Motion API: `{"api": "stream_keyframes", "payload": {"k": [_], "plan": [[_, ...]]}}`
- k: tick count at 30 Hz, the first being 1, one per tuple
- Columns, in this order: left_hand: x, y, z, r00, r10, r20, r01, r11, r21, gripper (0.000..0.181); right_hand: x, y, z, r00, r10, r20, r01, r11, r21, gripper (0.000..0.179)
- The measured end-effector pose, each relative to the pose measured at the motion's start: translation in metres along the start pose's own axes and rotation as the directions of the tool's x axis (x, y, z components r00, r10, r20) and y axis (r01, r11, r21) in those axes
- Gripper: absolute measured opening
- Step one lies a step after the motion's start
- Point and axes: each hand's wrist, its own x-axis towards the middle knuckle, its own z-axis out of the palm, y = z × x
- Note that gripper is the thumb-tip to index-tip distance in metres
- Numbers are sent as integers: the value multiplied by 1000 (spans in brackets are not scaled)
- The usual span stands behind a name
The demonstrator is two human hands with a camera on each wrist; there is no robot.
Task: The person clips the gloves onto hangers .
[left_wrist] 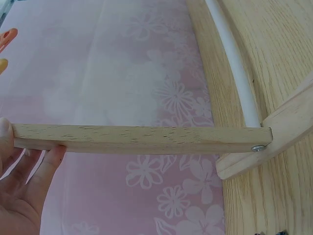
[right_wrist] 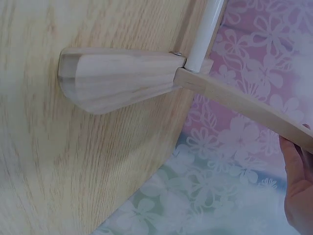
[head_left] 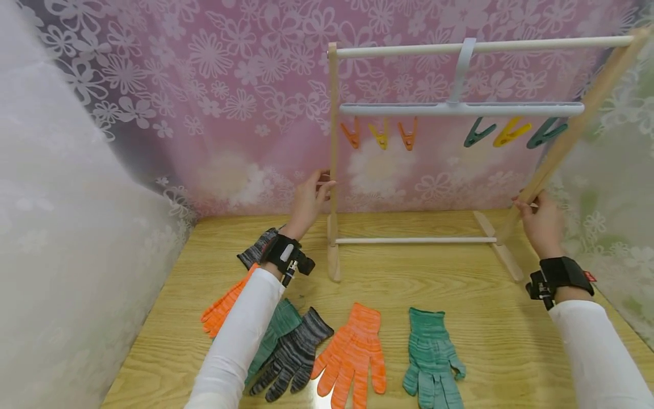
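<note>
A wooden garment rack with white rods stands at the back of the table. My left hand holds its left post between thumb and fingers, partway up; the left wrist view shows the fingertips against the wood. On the other side, my right hand grips the lower half of the right post. From the top rod hangs a pale blue hanger carrying several clothespins, among them an orange clothespin, a yellow clothespin and a dark green clothespin.
Knitted gloves lie on the table in front: an orange glove, a green glove and a dark grey glove. More gloves lie partly under the left forearm. Flowered curtains enclose the back and sides.
</note>
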Motion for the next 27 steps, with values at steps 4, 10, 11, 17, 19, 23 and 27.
{"api": "stream_keyframes", "payload": {"k": [4,10,11,17,19,23,27], "plan": [[-4,-2,-8,1000,-11,-3,11,1000,-13,35,-4,-3,5,1000,-13,-8,13,1000,13,39],[-9,-7,-20,1000,-21,20,22,999,-33,36,-10,-9,9,1000,-26,11,26,999,22,41],[-9,-8,-22,999,-23,24,24,999,-42,36,-11,-11,10,999,-32,8,32,999,18,40],[-14,-11,-34,999,-36,21,37,998,-57,36,-16,-19,15,997,-81,-3,81,996,31,38],[-16,-13,-38,999,-35,9,35,998,-46,36,-17,-22,17,996,-88,-7,88,995,46,39],[-21,-15,-45,999,-40,-2,39,998,-38,37,-19,-27,21,994,-104,-18,105,993,62,37],[-26,-16,-52,999,-54,-6,53,997,-54,38,-23,-32,25,992,-126,-22,127,989,73,35]]}}
